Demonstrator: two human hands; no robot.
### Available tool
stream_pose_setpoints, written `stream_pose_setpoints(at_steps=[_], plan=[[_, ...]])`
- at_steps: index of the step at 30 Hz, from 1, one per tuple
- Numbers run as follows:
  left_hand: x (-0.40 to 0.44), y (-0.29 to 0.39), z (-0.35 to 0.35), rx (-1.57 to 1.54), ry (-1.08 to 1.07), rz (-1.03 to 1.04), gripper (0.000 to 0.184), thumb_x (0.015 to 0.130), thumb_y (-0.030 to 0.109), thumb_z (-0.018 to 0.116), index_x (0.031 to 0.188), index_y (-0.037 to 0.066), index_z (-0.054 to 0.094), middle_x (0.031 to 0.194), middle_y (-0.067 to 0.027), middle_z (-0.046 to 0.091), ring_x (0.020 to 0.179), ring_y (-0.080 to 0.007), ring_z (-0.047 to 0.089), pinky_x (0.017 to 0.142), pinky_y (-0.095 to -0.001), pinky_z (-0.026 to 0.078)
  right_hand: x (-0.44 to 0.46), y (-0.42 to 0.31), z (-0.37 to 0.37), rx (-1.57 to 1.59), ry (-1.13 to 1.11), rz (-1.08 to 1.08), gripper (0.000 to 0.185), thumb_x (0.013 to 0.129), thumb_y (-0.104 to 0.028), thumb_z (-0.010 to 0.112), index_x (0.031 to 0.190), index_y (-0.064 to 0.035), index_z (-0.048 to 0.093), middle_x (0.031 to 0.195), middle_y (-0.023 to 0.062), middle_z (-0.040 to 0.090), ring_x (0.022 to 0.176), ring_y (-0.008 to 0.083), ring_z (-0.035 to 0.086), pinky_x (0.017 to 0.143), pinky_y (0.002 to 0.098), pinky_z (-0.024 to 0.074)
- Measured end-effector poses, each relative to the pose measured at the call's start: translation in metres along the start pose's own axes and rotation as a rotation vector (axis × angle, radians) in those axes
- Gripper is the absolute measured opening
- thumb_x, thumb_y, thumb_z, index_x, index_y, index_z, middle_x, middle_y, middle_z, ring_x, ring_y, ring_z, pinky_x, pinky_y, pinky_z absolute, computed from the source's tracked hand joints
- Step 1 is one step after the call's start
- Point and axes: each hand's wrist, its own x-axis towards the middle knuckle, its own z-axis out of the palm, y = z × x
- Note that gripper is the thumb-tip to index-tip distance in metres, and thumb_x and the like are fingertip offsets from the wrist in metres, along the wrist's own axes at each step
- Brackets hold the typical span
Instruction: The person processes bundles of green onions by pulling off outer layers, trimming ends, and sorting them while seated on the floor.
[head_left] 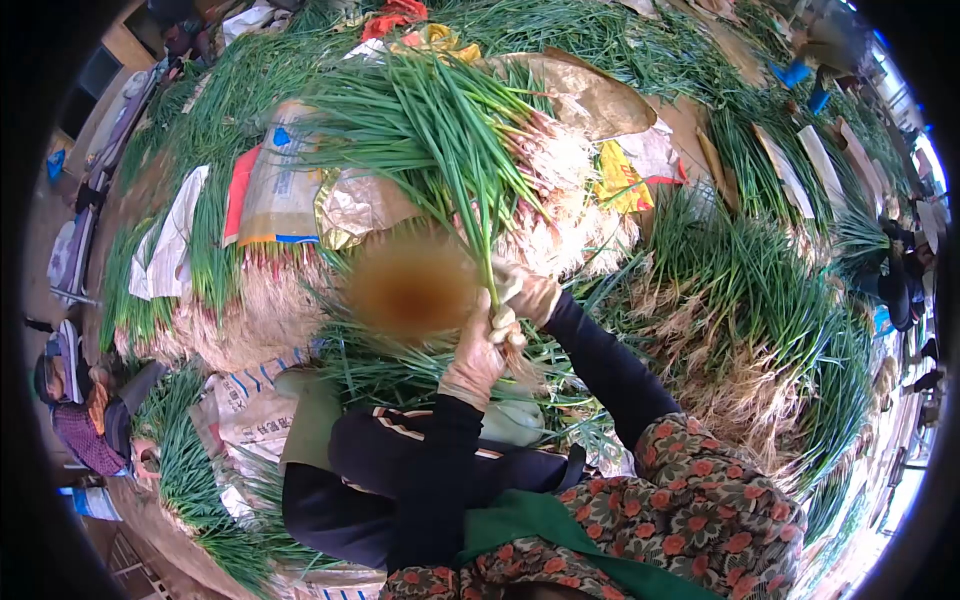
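Note:
My left hand [476, 350] is closed round the lower stems of a few green onions [486, 245], held upright in front of me. Their pale roots [522, 364] hang below the fingers. My right hand [532, 294], in what looks like a pale glove, is closed against the same stems from the right; its fingertips are partly hidden. Just beyond the hands lies a large heap of green onions [545, 165], leaves to the left and whitish roots to the right. A brown blur covers the spot left of my hands.
More green onion bundles [740, 300] lie to the right, and others [270, 290] to the left under printed sacks [285, 185]. A yellow bag [622, 180] sits by the heap's roots. People [90, 420] sit at the far left; another person [900, 270] is at the right edge.

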Motion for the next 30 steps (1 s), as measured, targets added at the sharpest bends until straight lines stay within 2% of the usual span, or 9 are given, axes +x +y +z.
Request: stream_pose_setpoints(at_steps=[4, 8, 11, 13, 15, 21, 23, 26, 30], plan=[[0.001, 0.011, -0.009, -0.247, -0.347, -0.062, 0.034, 0.092, 0.033, 0.052, 0.114, 0.006, 0.053, 0.056, 0.0062, 0.033, 0.051, -0.006, 0.035, 0.051, -0.0232, 0.033, -0.004, 0.071, 0.004, 0.045, -0.301, 0.047, 0.034, 0.085, -0.018, 0.056, 0.115, -0.0029, 0.054, 0.089, 0.0086, 0.063, 0.081, 0.0189, 0.06, 0.072, 0.0297, 0.0497], [-0.011, 0.01, 0.015, -0.012, 0.005, 0.126, 0.036, 0.094, 0.041, 0.045, 0.102, 0.008, 0.058, 0.05, 0.0081, 0.037, 0.042, -0.003, 0.034, 0.048, -0.0243, 0.038, -0.065, 0.127, 0.038, -0.669, -0.427, 0.362, 0.031, 0.085, -0.019, 0.054, 0.111, -0.0016, 0.054, 0.091, 0.0112, 0.063, 0.077, 0.0233, 0.061, 0.068, 0.033, 0.0501], [-0.009, 0.017, 0.023, -0.072, 0.117, 0.3, 0.035, 0.094, 0.039, 0.046, 0.101, 0.007, 0.059, 0.05, 0.0079, 0.036, 0.042, -0.0035, 0.035, 0.049, -0.0247, 0.041, -0.076, 0.121, 0.016, -0.71, -0.794, 0.433, 0.029, 0.086, -0.02, 0.052, 0.108, -0.0006, 0.054, 0.092, 0.0131, 0.064, 0.074, 0.0266, 0.062, 0.064, 0.0354, 0.0504], [-0.008, 0.021, 0.017, 0.062, 0.305, 0.331, 0.03, 0.095, 0.031, 0.046, 0.112, 0.009, 0.057, 0.051, 0.0091, 0.031, 0.043, -0.0031, 0.034, 0.051, -0.0251, 0.044, -0.051, 0.086, -0.021, -0.766, -0.356, 0.131, 0.029, 0.086, -0.02, 0.051, 0.107, 0.0, 0.055, 0.094, 0.0144, 0.064, 0.072, 0.0288, 0.063, 0.062, 0.0371, 0.0506], [0.001, 0.024, -0.001, 0.191, 0.309, 0.338, 0.03, 0.096, 0.026, 0.046, 0.119, 0.01, 0.055, 0.052, 0.0101, 0.029, 0.044, -0.0028, 0.033, 0.052, -0.0259, 0.044, -0.005, 0.044, -0.037, -1.062, 0.24, 0.295, 0.04, 0.085, -0.034, 0.055, 0.109, -0.0031, 0.056, 0.087, 0.0163, 0.065, 0.077, 0.0302, 0.064, 0.064, 0.041, 0.0496], [0.011, 0.013, 0.01, 0.332, 0.555, 0.394, 0.023, 0.087, 0.015, 0.06, 0.109, 0.01, 0.06, 0.077, 0.0008, 0.057, 0.051, -0.0073, 0.047, 0.049, -0.0207, 0.04, -0.012, 0.031, -0.033, -1.163, -0.029, 0.389, 0.031, 0.084, -0.038, 0.053, 0.088, -0.0082, 0.061, 0.067, 0.014, 0.064, 0.06, 0.0326, 0.063, 0.058, 0.0435, 0.0486], [0.009, 0.01, -0.014, 0.627, 0.531, 0.452, 0.02, 0.084, 0.016, 0.064, 0.102, 0.009, 0.063, 0.08, -0.0013, 0.061, 0.053, -0.0085, 0.051, 0.047, -0.0205, 0.04, -0.03, 0.003, -0.006, -1.035, -0.273, 0.527, 0.027, 0.082, -0.026, 0.053, 0.097, -0.0038, 0.059, 0.08, 0.021, 0.063, 0.076, 0.0283, 0.065, 0.066, 0.0436, 0.0489], [0.02, 0.005, -0.02, 0.581, 0.654, 0.456, 0.014, 0.079, 0.015, 0.069, 0.086, 0.005, 0.062, 0.062, -0.0032, 0.057, 0.044, -0.0107, 0.052, 0.038, -0.0218, 0.035, -0.052, 0.009, -0.017, -0.521, -0.647, 0.285, 0.032, 0.082, -0.031, 0.057, 0.099, -0.0036, 0.058, 0.085, 0.0193, 0.064, 0.082, 0.0334, 0.063, 0.072, 0.04, 0.0485], [0.027, -0.002, -0.032, 0.667, 0.701, 0.466, 0.014, 0.079, 0.014, 0.069, 0.079, 0.003, 0.059, 0.059, -0.0052, 0.058, 0.038, -0.0122, 0.049, 0.034, -0.0235, 0.033, -0.017, 0.006, -0.027, -0.575, 0.02, 0.391, 0.022, 0.087, -0.022, 0.056, 0.098, -0.0032, 0.062, 0.079, 0.0135, 0.064, 0.072, 0.0199, 0.06, 0.068, 0.0337, 0.0475]])
